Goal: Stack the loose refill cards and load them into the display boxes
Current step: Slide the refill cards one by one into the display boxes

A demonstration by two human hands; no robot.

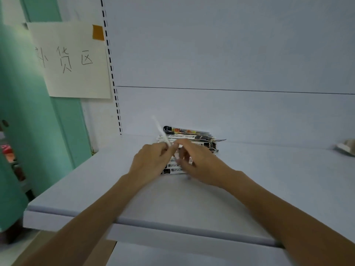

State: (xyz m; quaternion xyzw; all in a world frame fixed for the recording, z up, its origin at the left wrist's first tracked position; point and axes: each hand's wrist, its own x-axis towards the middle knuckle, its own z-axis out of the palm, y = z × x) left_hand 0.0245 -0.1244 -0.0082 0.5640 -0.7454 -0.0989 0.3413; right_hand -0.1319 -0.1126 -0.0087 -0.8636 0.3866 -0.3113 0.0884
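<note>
gathering looks early: left hand (149, 164) pinches one white card (159, 127) tilted up; right hand (199, 166) blurred over loose refill cards (189, 133) on the shelf (172, 200), grip unclear. no display boxes visible, loading pending.

A shop's restocking corner: slotted shelf upright (112, 73), handwritten sign (71, 60).

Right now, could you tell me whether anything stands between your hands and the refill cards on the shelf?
Nothing visible does. Both hands are at the pile of cards on the shelf: the left hand pinches one card tilted upward, and the blurred right hand is over the pile. No display boxes are in view.
</note>
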